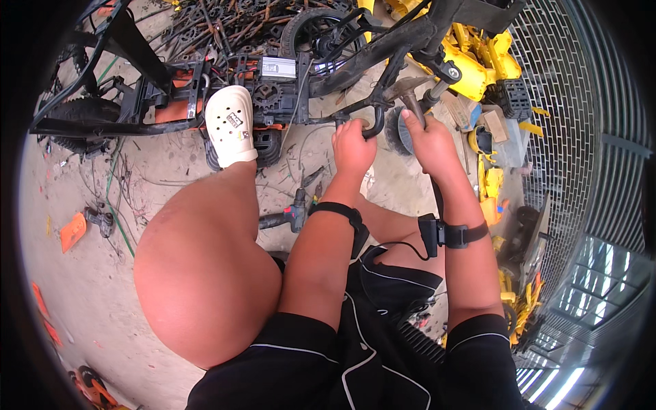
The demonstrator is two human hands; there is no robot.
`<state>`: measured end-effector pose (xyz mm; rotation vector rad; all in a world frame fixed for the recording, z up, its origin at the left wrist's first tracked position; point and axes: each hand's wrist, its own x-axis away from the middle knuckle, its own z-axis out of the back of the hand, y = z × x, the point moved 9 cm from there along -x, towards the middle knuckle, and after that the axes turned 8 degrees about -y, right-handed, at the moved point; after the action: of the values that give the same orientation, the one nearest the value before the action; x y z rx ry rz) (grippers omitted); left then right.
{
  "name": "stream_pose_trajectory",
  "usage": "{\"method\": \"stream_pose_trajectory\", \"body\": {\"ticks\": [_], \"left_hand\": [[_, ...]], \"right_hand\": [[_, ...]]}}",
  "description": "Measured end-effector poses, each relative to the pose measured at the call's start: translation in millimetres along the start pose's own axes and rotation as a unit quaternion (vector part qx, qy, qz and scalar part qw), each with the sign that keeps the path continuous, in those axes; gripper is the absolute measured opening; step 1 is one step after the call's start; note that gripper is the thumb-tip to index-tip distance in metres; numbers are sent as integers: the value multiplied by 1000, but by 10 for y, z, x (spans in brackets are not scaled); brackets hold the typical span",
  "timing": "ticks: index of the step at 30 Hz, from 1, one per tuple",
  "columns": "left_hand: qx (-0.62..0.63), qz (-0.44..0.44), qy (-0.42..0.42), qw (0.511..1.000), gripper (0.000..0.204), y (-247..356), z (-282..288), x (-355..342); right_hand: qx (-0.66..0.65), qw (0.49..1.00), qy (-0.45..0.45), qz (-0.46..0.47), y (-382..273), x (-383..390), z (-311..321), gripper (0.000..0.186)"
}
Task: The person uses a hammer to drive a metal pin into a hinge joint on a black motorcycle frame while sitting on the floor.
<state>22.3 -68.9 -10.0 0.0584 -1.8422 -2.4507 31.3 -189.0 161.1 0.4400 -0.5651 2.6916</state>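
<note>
Grey floor [75, 301] | right hand [432, 145]: hammer [413, 102] | left hand [354, 149]: curved black tube [379, 117]

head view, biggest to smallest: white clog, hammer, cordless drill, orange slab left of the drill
1. White clog
2. Cordless drill and hammer: too close to rank; right hand partly hides hammer
3. Orange slab

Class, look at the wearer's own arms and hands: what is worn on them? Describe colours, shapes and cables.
The left hand and right hand wear no gloves. The short black sleeves have thin white piping. Each forearm carries a black strap; the right one bears a blocky black device. A thin black cable curves between the forearms.
</note>
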Motion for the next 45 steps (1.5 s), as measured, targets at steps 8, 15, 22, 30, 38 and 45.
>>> {"method": "stream_pose_trajectory", "body": {"ticks": [8, 15, 22, 30, 38, 45], "left_hand": [[12, -29, -43, 999, 12, -107, 34, -32], [-13, -22, -48, 999, 25, -55, 48, -82], [-20, -14, -26, 999, 27, -39, 0, -94], [-54, 4, -96, 994, 27, -7, 46, -90], [-50, -14, -44, 998, 25, 46, 24, -134], [-48, 0, -18, 999, 25, -56, 46, -98]], "right_hand": [[-21, 993, 115, 23, -56, 140, 322, 64], [15, 1000, 2, -3, -12, 8, -117, 62], [-43, 998, 40, -19, 82, 125, 59, 63], [45, 993, 106, 29, 72, 115, 41, 66], [-33, 998, -37, -46, 114, 17, -89, 64], [-107, 987, 113, 51, -106, 179, 467, 56]]}}
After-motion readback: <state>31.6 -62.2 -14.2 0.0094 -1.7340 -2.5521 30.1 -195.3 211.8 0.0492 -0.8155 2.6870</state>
